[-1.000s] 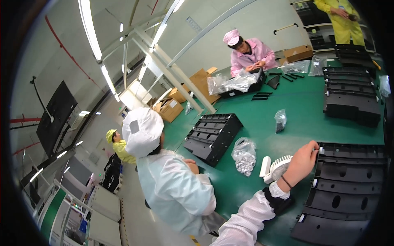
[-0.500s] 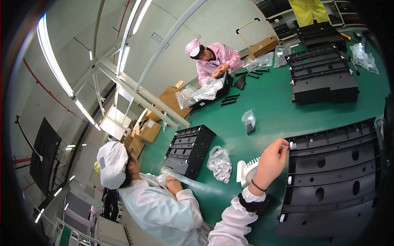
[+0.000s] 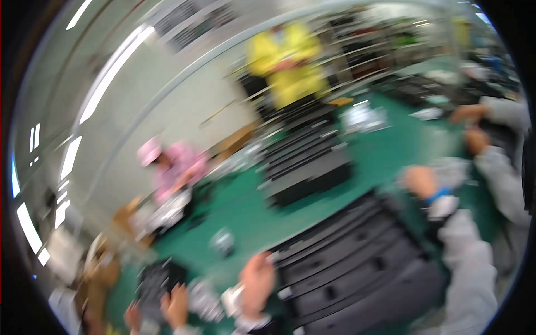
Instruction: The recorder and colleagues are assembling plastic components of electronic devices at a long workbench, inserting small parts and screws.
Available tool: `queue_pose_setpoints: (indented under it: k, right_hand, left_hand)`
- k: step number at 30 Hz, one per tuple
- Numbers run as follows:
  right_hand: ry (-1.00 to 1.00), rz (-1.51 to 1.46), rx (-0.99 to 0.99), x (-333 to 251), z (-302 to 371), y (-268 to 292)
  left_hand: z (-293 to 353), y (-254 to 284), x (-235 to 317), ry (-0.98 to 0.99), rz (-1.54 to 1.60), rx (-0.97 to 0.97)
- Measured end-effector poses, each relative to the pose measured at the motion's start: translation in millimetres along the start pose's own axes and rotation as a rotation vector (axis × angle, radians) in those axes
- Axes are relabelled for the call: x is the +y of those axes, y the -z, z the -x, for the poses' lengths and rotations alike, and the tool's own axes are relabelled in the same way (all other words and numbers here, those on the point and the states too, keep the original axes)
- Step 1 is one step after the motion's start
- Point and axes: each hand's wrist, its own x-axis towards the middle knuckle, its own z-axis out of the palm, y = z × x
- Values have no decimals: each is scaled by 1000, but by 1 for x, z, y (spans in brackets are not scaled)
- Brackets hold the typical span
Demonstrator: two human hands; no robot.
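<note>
Black panel (image 3: 357, 279) lies on the green table (image 3: 268, 223) before the operator, ribbed face up, with at least 2 white fittings (image 3: 285, 293) along its left edge. Left hand (image 3: 258, 282) is at the panel's far left corner; blur obscures the fingers, so whether they grip cannot be determined. Right hand (image 3: 420, 181) is beyond the panel's right side, near a clear bag (image 3: 451, 169); finger spread likewise cannot be determined.

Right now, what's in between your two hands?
Mostly the black ribbed panel, between the left hand and the right hand; the head view shows it, though blurred.
</note>
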Motion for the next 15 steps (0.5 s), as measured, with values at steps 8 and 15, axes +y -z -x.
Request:
queue_pose_setpoints:
  k: [8,15]
  right_hand:
    - [25,-18,4,-29,-8,27]
    - [20,-38,-50,-20,-7,44]
  left_hand:
    - [-1,9,-8,-113,-22,-17]
    - [-5,5,4,-93,-92,2]
